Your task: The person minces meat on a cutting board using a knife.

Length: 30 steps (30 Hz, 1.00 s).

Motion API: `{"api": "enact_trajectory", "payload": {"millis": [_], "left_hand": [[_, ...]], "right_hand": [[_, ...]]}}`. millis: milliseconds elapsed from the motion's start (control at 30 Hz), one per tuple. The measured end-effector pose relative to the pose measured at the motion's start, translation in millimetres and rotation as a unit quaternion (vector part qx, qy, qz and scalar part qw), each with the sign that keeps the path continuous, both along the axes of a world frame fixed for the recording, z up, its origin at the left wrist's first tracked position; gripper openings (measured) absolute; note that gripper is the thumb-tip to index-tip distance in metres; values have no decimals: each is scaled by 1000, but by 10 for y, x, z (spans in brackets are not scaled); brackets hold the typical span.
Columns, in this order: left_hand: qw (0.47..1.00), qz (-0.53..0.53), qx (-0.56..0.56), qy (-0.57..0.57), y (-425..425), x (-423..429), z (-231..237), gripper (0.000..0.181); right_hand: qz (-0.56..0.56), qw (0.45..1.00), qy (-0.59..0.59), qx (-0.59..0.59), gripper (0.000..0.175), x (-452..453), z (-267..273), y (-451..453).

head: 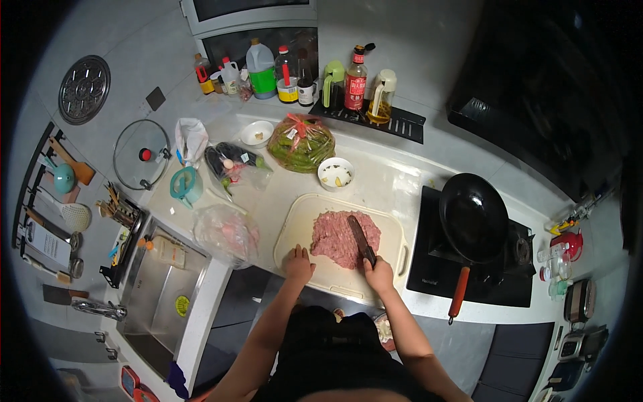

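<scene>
A flat mass of minced pink meat [331, 236] is spread over a cream plastic cutting board [296, 216]. In my right hand [379, 274] is the handle of a dark-bladed kitchen knife [358, 236], its blade over the right part of the meat and pointing away from me. My left hand [300, 264] rests on the board's near left part, fingers slightly apart, just left of the meat and holding nothing. Behind the board stands a white bowl [335, 174] with yellowish pieces and dark bits inside.
Right of the board, a black wok [473, 218] sits on the gas hob [422, 271], its wooden handle [459, 294] jutting towards me. To the left lie a plastic bag [226, 233] and a steel sink [166, 291]. Bagged green vegetables [301, 145] stand behind, below a bottle shelf [402, 123].
</scene>
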<state>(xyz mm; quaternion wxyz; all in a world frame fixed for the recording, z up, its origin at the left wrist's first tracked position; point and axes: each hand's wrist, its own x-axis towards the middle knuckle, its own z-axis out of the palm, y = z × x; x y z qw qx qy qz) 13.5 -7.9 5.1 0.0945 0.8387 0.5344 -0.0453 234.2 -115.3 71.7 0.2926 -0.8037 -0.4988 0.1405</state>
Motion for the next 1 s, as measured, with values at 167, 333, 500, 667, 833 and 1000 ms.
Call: {"api": "enact_trajectory", "payload": {"millis": [167,333,500,667,833,1000], "left_hand": [[1000,2,-2,8,-36,46,87,66],[1000,5,-23,-2,-20,-18,82,66],[1000,4,-22,-5,-19,18,116,66],[1000,6,-20,11,-19,-31,149,65],[1000,9,3,8,-28,33,89,65],[1000,1,3,-1,-41,4,136,66]], "right_hand": [[-21,999,7,26,35,-116,6,-12],[8,1000,-4,-7,36,-76,56,37],[-14,1000,-12,2,37,-126,-49,-46],[-6,1000,18,0,34,-54,272,35],[-37,999,15,12,33,-21,1,-53],[-31,999,9,23,33,-24,141,-28]]}}
